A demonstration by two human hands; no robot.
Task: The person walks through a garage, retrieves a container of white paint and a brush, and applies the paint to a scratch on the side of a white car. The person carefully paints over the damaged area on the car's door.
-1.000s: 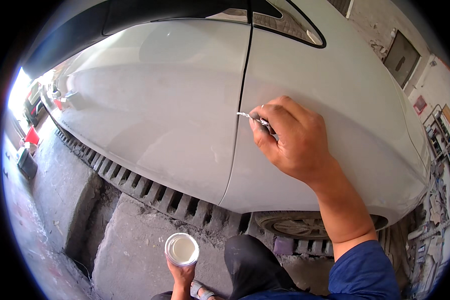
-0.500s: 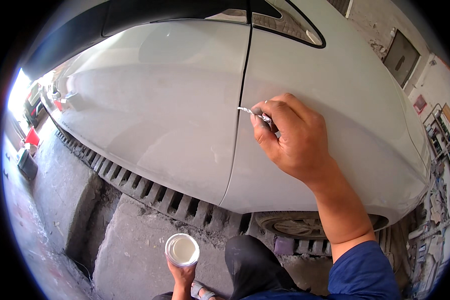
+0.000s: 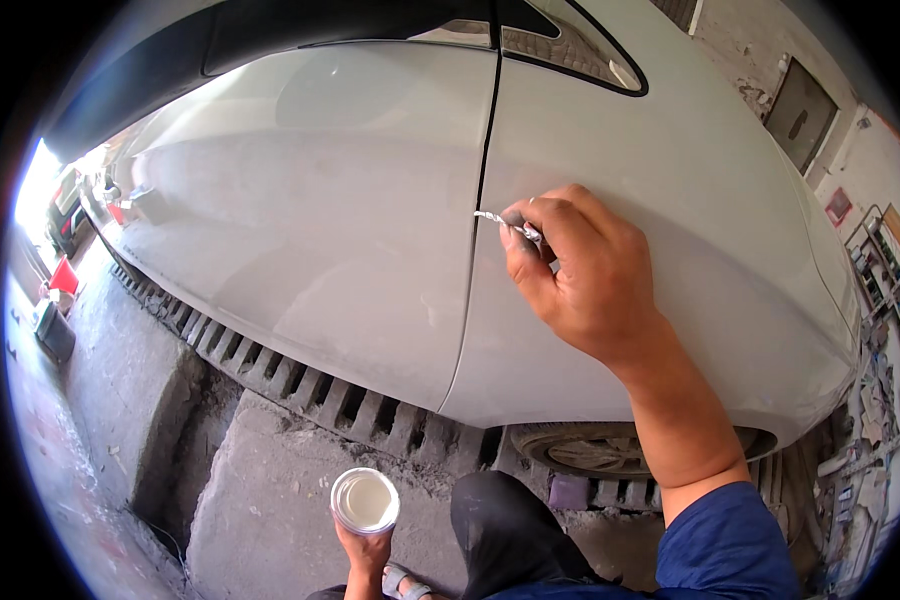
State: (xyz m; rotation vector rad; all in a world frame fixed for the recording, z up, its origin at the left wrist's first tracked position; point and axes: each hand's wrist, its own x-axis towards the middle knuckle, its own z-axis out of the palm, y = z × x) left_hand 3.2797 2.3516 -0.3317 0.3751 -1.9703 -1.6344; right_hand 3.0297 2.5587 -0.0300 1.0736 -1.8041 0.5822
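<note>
While your right hand [image 3: 588, 270] pinches a twisted silvery strip [image 3: 488, 216] between thumb and forefinger, with the other fingers curled in, your left hand [image 3: 364, 546] is wrapped round a pale cup [image 3: 336, 494] well apart from it, lower and to its left. The strip's long axis runs aslant: its thin end juts leftward out of your right fingertips, tilted slightly up the car's side, and its thicker end slopes back down to the right within your grip. That thin tip points across the dark seam [image 3: 487, 135] just left of your fingers; you cannot tell whether it touches. Left of your right hand spreads the whitish-grey car door [image 3: 310, 230]; behind and beyond that hand lies the rear quarter panel [image 3: 710, 230], with a small quarter window [image 3: 575, 50] above and a wheel [image 3: 590, 450] below. The cup's open mouth faces up, showing cream-coloured contents [image 3: 367, 502]; some of your left fingers are hidden beneath it. Just right of your left hand is your dark-trousered knee [image 3: 505, 520].
</note>
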